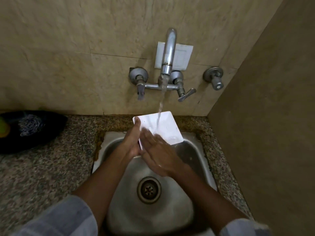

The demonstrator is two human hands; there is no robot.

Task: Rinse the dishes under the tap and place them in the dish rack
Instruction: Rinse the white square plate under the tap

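Head view looks down on a small steel sink [201, 154], and the white square plate [167, 127] is held above its far edge, directly under the tap [167, 53]. Water [161, 103] runs from the spout and lands on the upper face of the plate, a little left of its middle. The plate tilts, its far edge raised toward the wall and its near corner low over the sink. The left hand [132, 142] grips the plate along its left edge, thumb lying up the rim and the other fingers curled under, so this hand carries the weight. The right hand [156, 150] lies flat on the near part of the plate face with straight fingers [148, 133], holding nothing; I judge it is rubbing the surface under the stream.

For the coming move the left hand matters most, since the plate lies beyond and right of its fingers and can be lifted away sideways. No dish rack is visible, so I cannot tell which way it must go.

Around the sink is a speckled granite worktop [51, 167]. Left of the sink stands a dark bowl [42, 133] with a steel scrubber [30, 124] inside. Behind the sink rises a beige tiled wall [68, 48].
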